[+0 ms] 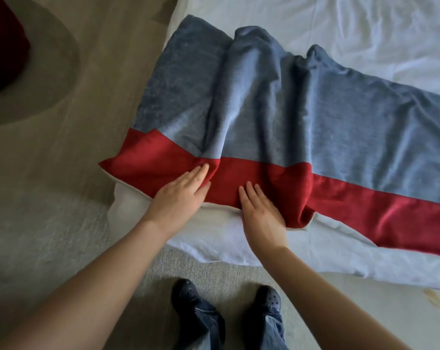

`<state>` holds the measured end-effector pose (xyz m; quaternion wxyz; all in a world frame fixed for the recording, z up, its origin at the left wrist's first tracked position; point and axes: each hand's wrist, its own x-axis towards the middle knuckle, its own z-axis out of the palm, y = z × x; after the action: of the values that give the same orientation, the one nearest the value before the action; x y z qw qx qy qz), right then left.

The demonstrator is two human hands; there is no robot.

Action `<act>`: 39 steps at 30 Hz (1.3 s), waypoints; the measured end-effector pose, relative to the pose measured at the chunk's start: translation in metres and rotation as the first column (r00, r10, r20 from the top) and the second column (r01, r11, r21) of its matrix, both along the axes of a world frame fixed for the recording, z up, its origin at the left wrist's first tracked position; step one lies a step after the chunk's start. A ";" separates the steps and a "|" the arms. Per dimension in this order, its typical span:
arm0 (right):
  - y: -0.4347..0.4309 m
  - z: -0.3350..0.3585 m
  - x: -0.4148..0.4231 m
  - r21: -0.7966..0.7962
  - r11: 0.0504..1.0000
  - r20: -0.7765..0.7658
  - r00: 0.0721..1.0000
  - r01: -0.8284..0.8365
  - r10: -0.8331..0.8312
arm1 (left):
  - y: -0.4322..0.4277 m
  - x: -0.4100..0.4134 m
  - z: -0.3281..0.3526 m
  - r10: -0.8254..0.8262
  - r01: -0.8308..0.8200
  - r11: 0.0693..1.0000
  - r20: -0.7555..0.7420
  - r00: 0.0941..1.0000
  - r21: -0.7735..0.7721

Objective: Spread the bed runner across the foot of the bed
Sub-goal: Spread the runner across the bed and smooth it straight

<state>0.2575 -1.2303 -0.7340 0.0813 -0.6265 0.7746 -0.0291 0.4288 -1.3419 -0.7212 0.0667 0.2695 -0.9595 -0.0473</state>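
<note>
The bed runner (314,117) is grey-blue with a red band along its near edge. It lies across the corner of the white bed (365,29), with long folds bunched in its middle. My left hand (181,195) rests flat on the red band near the runner's left end, fingers together. My right hand (260,213) lies flat on the red band just to the right, beside a deep fold. Neither hand grips the cloth. The runner's right part runs out of view.
The white sheet (226,246) hangs over the bed's near edge. Beige carpet (49,223) lies to the left and below. A dark red object (1,46) stands at the far left. My two feet in dark clogs (186,294) stand close to the bed.
</note>
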 end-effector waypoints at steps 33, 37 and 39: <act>0.003 0.017 0.002 0.019 0.977 0.262 0.944 -0.213 0.200 | 0.008 0.002 0.020 -0.146 0.113 0.979 0.198 0.969 0.172; -0.002 0.016 0.002 0.101 0.953 0.266 0.930 -0.287 0.252 | 0.003 0.001 0.018 -0.206 0.144 0.962 0.268 0.941 0.233; -0.010 0.021 -0.006 0.129 0.921 0.298 0.900 -0.368 0.318 | -0.001 0.000 0.017 -0.265 0.188 0.947 0.301 0.916 0.261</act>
<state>0.2519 -1.2403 -0.7130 0.2472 -0.7333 0.6327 -0.0289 0.4287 -1.3433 -0.7043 -0.1330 0.1658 -0.9700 -0.1177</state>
